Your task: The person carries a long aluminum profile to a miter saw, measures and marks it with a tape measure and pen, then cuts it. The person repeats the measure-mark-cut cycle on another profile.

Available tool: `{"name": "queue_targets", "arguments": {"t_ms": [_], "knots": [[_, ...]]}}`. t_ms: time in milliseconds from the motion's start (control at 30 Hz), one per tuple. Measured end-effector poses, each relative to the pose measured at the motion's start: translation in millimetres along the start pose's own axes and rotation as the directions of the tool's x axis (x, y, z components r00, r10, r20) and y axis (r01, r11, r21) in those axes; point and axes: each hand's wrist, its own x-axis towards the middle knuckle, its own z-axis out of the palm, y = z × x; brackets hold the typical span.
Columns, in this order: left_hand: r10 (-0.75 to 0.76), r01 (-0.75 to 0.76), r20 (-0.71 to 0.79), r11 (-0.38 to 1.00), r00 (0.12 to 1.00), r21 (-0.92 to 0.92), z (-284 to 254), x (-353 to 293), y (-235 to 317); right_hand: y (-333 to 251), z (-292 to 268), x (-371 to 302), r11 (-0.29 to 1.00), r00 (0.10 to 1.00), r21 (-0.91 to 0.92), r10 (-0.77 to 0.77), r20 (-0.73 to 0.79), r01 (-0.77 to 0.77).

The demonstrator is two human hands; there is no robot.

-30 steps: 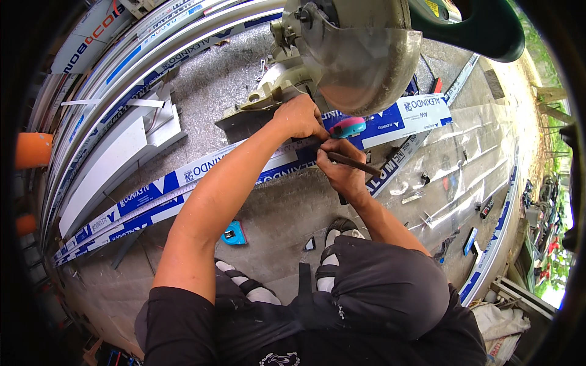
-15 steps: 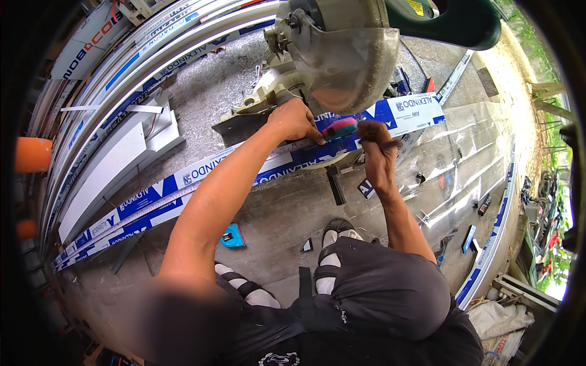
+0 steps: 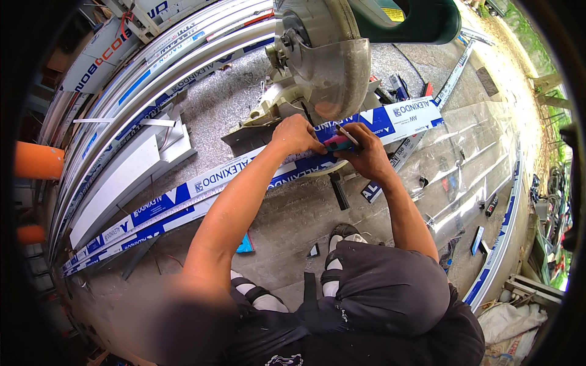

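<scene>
My left hand (image 3: 297,135) is closed at the near end of a pink and teal tape measure (image 3: 337,144), its fingertips against the case. From there the pulled-out tape blade (image 3: 198,199) runs left along a long aluminium profile (image 3: 210,177) wrapped in blue and white film. In my right hand (image 3: 370,154) is a slim pencil-like marking stick (image 3: 349,135), held just above the profile, with the fingers beside the tape measure. The profile lies across the base of a mitre saw (image 3: 323,67); its blade guard stands right beyond my hands. The stick's tip is hard to make out.
Bundles of long profiles (image 3: 131,100) and white offcuts (image 3: 116,195) lie at the left. The saw's dark green handle (image 3: 421,24) reaches over to the right. Clear plastic sheeting (image 3: 470,158) covers the floor at right, where another wrapped profile (image 3: 497,244) lies.
My right hand has come left and closer to the tape measure, with the marking stick now plainly visible. The tape measure sits lower and closer to the profile's near edge. The view has shifted slightly.
</scene>
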Motion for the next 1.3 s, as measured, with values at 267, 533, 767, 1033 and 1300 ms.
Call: {"name": "queue_targets", "arguments": {"t_ms": [267, 533, 767, 1033, 1300], "knots": [[0.172, -0.177, 0.069, 0.981, 0.983, 0.073, -9, -32, -11, -13, -10, 0, 0.987, 0.994, 0.117, 0.104, 0.028, -0.107], [-0.122, 0.102, 0.343, 0.992, 0.931, 0.075, -83, -178, -153, -14, -16, -6, 0.992, 0.996, 0.097, 0.078, 0.052, -0.083], [-0.127, 0.081, -0.439, 0.989, 0.890, -0.122, -47, -241, -211, 2, -5, 2, 1.000, 1.000, 0.028, -0.015, 0.015, 0.014], [-0.110, 0.125, -0.100, 0.980, 0.989, 0.157, -164, -274, -223, -16, 3, -8, 0.974, 0.995, 0.201, 0.096, 0.030, -0.100], [-0.558, 0.558, 0.035, 0.830, 0.829, 0.017, -191, -351, -281, -20, 13, -14, 0.995, 0.998, 0.104, 0.004, 0.061, -0.010]]}}
